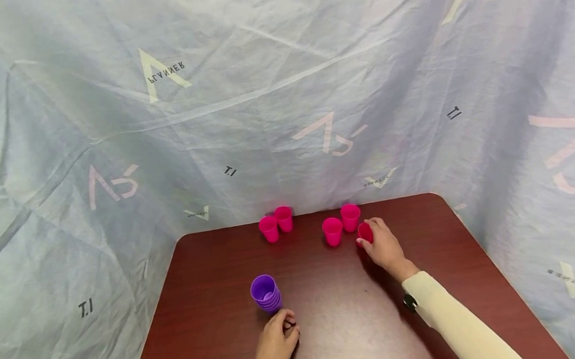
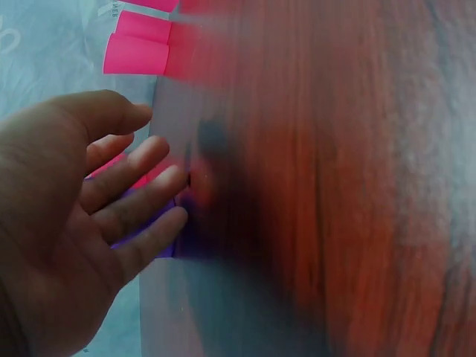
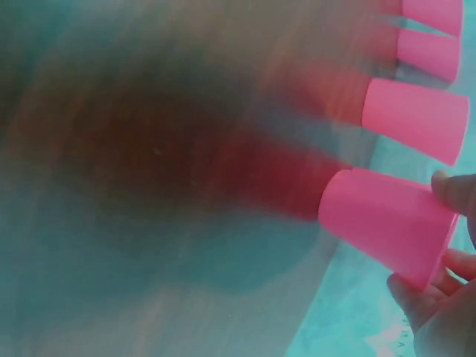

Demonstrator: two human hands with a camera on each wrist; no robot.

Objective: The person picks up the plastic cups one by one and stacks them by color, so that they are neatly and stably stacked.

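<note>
At the right end of the pink cups, my right hand (image 1: 385,246) holds one upright pink cup (image 1: 364,233) near its rim. In the right wrist view, thumb and fingers pinch the upper edge of that cup (image 3: 387,223), whose base is at the table. My left hand (image 1: 277,340) lies in front of a nested stack of purple cups (image 1: 268,300), fingers loosely bent and nothing held. The left wrist view shows the left hand (image 2: 82,201) partly covering the purple stack (image 2: 165,236).
Two more pink cups, a nearer one (image 1: 332,232) and a farther one (image 1: 350,218), stand left of the held cup. Farther left, another pair (image 1: 269,230) stands close together. The brown table (image 1: 214,270) ends at a grey printed cloth (image 1: 245,122) behind.
</note>
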